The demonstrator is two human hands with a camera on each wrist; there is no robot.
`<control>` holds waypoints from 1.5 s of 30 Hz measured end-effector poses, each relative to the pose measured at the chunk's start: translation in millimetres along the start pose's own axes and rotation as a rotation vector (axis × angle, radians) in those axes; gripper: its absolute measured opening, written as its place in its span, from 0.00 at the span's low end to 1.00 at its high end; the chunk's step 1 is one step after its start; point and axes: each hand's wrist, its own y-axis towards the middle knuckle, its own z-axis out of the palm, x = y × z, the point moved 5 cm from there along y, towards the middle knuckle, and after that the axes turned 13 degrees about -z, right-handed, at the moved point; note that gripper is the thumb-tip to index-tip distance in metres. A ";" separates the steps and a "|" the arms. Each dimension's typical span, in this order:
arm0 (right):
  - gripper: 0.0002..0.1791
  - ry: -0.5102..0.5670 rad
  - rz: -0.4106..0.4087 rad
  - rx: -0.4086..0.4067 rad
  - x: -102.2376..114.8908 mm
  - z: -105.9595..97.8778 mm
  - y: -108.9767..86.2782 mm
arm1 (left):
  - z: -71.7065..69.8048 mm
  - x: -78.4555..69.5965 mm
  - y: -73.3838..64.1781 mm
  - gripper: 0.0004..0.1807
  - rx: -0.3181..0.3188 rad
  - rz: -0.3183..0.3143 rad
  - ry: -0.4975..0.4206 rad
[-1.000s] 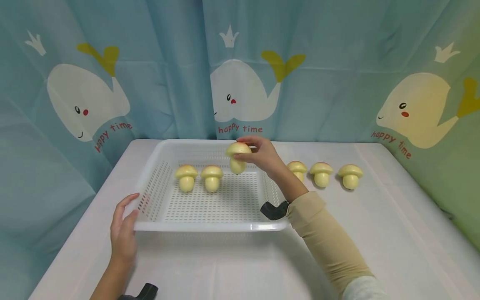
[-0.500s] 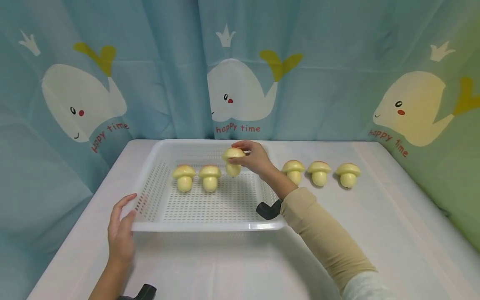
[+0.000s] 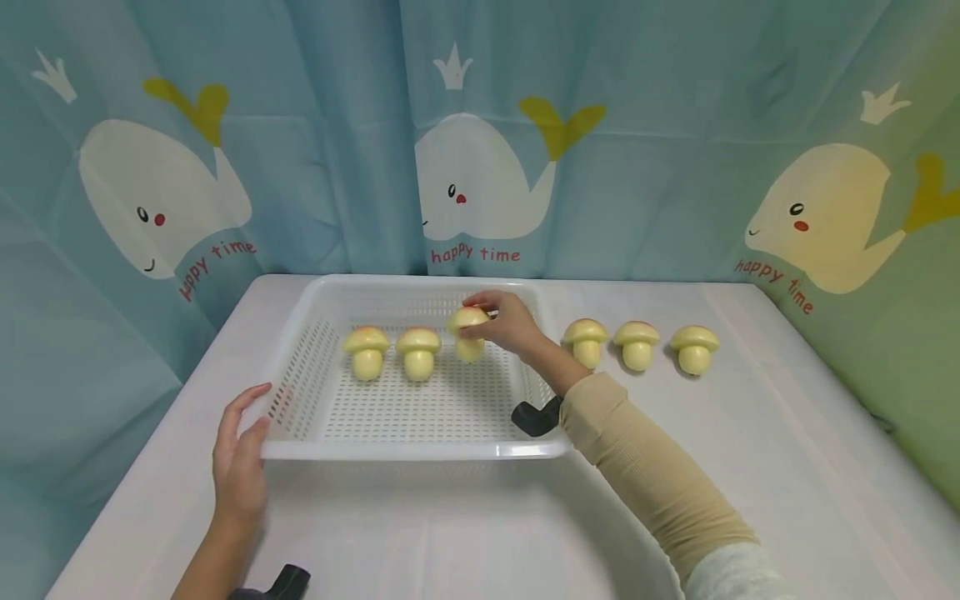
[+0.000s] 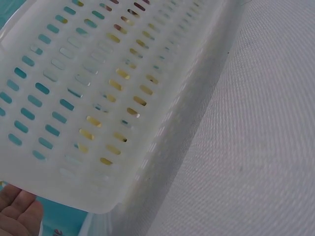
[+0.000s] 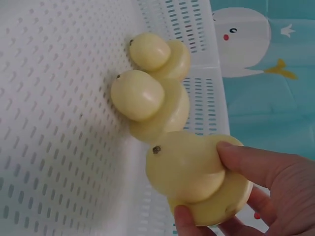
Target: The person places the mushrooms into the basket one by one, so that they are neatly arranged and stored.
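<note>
Six mushrooms, one basket, two hands
I count two mushrooms resting in the basket, one in the right hand and three on the desk; my feed also shows three printed whales and three crowns.

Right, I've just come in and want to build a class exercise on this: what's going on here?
A person's right hand holds a pale yellow mushroom inside a white basket; whether it touches the basket is unclear. The left hand touches the basket's left edge. Two other mushrooms lie side by side in the basket, and three more are on the table to its right.
</note>
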 end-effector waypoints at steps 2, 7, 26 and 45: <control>0.23 -0.010 0.004 0.007 -1.5 1.3 0.2 | 0.0 -0.5 0.1 0.23 -0.003 0.000 -0.004; 0.23 0.005 0.045 0.027 -6.2 5.5 0.8 | -0.4 -0.9 -0.5 0.23 -0.016 -0.005 -0.004; 0.22 -0.143 0.099 0.091 -14.1 10.9 1.5 | -0.2 2.7 0.4 0.23 -0.020 -0.034 -0.033; 0.22 -0.166 0.182 0.136 -19.2 12.4 -0.6 | 0.4 1.6 1.0 0.23 0.000 -0.035 -0.034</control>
